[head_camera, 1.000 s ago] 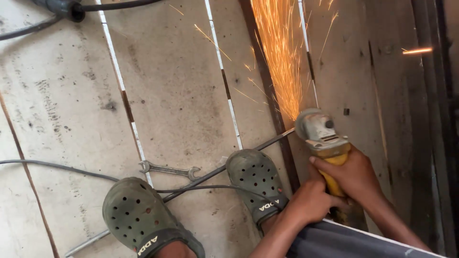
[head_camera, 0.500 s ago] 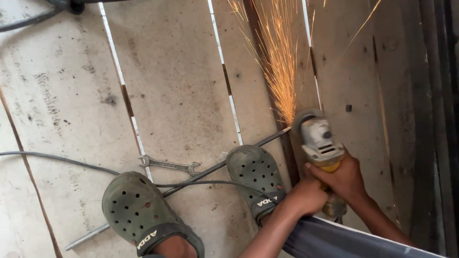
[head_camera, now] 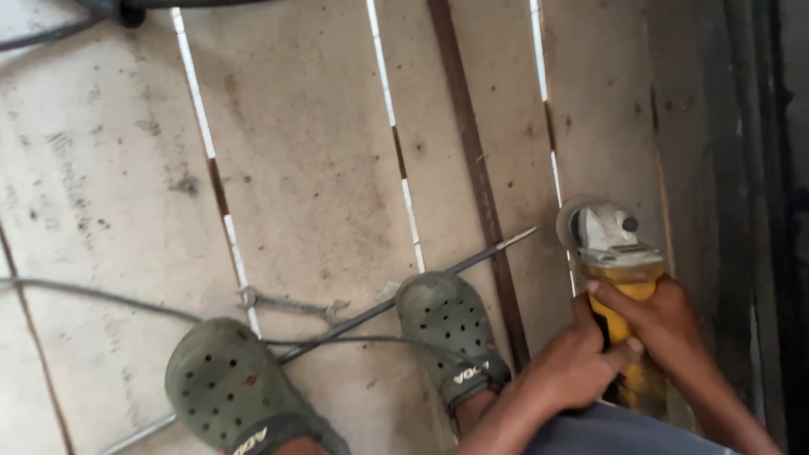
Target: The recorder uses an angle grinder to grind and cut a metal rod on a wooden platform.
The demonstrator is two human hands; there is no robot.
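**Gripping a yellow grinder with both hands**

Both hands held the grinder (head_camera: 613,278) low at the right, above the concrete floor (head_camera: 320,168). The right hand (head_camera: 666,316) clenched its yellow body; the left hand (head_camera: 573,366) wrapped the handle beside it. A thin rod (head_camera: 472,263) lay under the green clog (head_camera: 451,333), a spanner (head_camera: 291,303) nearby.

Left hand (head_camera: 573,366) and right hand (head_camera: 661,316) grip yellow angle grinder (head_camera: 615,261); green clogs (head_camera: 451,333) pin thin rod (head_camera: 472,263) on floor.

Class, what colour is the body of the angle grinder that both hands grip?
Yellow, with a grey metal head; the angle grinder shows in the head view.
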